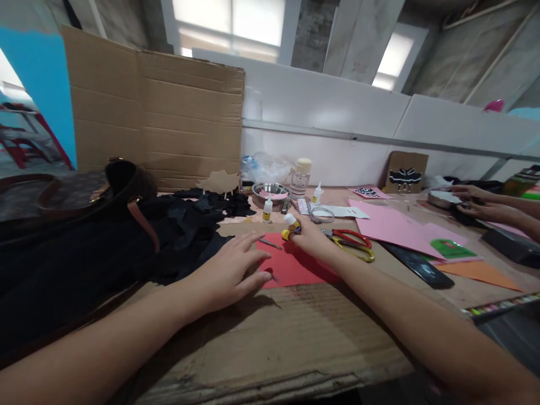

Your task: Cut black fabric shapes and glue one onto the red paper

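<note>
A sheet of red paper [291, 267] lies on the cardboard in front of me. My left hand [234, 267] hovers at its left edge, fingers apart, with nothing visible held. Near those fingers is a thin grey pointed tool [270, 244], perhaps tweezers, on the paper. My right hand [311, 239] is closed over the far part of the sheet on a glue stick [291, 220]; white and yellow ends show, though whether there is one stick or two I cannot tell. Beside that wrist lie red-handled scissors [352, 236] and yellow-handled scissors [365, 256].
Black cloth [84, 264] and a brown bag [126, 191] fill the left. Small glue bottles [267, 209], a metal bowl [270, 191] and a tape roll [322, 214] stand behind. Pink paper [396, 233] and a phone [417, 264] lie right; another person's hands [476, 202] work beyond.
</note>
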Available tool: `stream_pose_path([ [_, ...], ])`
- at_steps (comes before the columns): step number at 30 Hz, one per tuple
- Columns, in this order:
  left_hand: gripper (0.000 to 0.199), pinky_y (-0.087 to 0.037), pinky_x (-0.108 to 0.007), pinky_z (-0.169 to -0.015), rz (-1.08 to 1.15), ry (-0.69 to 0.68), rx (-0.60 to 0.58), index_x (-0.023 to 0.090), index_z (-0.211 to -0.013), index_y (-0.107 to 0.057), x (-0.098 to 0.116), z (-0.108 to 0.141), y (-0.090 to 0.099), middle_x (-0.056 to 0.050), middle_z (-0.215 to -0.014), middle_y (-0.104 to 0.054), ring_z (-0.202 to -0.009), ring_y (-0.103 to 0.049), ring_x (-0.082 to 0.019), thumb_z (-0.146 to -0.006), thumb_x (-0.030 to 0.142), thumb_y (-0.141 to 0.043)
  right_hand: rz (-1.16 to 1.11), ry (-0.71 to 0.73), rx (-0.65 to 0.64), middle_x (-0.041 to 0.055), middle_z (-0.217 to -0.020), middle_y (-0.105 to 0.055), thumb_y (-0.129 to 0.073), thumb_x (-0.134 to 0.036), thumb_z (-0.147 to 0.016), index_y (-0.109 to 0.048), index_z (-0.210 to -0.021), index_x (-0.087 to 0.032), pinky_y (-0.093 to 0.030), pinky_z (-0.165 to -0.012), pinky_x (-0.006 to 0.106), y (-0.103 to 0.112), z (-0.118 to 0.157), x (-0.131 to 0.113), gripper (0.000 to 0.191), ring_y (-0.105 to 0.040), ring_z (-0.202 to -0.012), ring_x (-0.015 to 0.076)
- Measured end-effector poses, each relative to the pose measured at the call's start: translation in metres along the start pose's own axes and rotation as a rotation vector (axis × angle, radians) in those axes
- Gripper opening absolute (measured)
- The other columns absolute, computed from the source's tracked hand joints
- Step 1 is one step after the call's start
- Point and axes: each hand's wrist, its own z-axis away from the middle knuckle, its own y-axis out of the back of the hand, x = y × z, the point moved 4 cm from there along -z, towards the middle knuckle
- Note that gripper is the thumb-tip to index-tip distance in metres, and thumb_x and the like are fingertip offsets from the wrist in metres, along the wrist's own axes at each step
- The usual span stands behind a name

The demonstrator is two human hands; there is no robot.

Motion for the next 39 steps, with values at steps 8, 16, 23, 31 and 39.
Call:
stream_pose_path([
  [8, 0.031, -0.035, -0.052, -0.119, 0.018, -0.109, 0.049, 0.025, -0.121, -0.066, 0.015, 0.001, 0.001, -0.014, -0.161, -0.033, -0.147, -0.034, -0.034, -0.095, 0.04, -0.06, -0.41, 0.009, -0.171, 0.001, -0.09, -0.067, -0.061, -0.019, -0.079, -0.058, -0.103, -0.02, -0.051, -0.07, 0.03, -0.023, 0.039, -0.051, 0.025, -0.063, -0.078, 0.0179],
  [16, 0.022, -0.038, -0.052, -0.115, -0.041, -0.125, 0.088, 0.024, -0.113, -0.066, 0.017, 0.001, 0.008, -0.013, -0.15, -0.044, -0.14, -0.041, -0.032, -0.097, 0.037, -0.057, -0.392, 0.029, -0.175, 0.0036, -0.101, -0.066, -0.062, -0.031, -0.088, -0.056, -0.106, -0.022, -0.05, -0.078, 0.032, -0.012, 0.043, -0.054, 0.021, -0.063, -0.091, 0.0209],
  [23, 0.024, -0.041, -0.049, -0.112, -0.02, -0.049, 0.04, 0.024, -0.112, -0.065, 0.007, 0.003, 0.012, -0.012, -0.142, -0.048, -0.134, -0.045, -0.03, -0.096, 0.04, -0.058, -0.176, 0.208, -0.128, 0.0047, -0.098, -0.068, -0.047, -0.047, -0.102, -0.062, -0.1, -0.021, -0.049, -0.085, 0.033, -0.004, 0.045, -0.055, 0.03, -0.063, -0.094, 0.0212],
  [31, 0.018, -0.044, -0.045, -0.109, 0.04, -0.055, 0.109, 0.024, -0.107, -0.062, 0.008, 0.004, 0.016, -0.011, -0.136, -0.048, -0.126, -0.05, -0.027, -0.096, 0.038, -0.058, -0.142, 0.191, -0.181, 0.0097, -0.12, -0.073, -0.052, -0.041, -0.101, -0.067, -0.118, -0.02, -0.049, -0.095, 0.039, -0.009, 0.045, -0.05, 0.031, -0.066, -0.111, 0.026],
  [39, 0.014, -0.046, -0.046, -0.108, 0.114, -0.091, 0.041, 0.024, -0.107, -0.062, 0.021, 0.005, 0.013, -0.011, -0.135, -0.051, -0.128, -0.05, -0.028, -0.096, 0.033, -0.057, -0.261, 0.132, -0.352, 0.0107, -0.112, -0.074, -0.053, -0.044, -0.099, -0.07, -0.112, -0.017, -0.05, -0.089, 0.037, -0.017, 0.049, -0.056, 0.035, -0.066, -0.101, 0.0259],
])
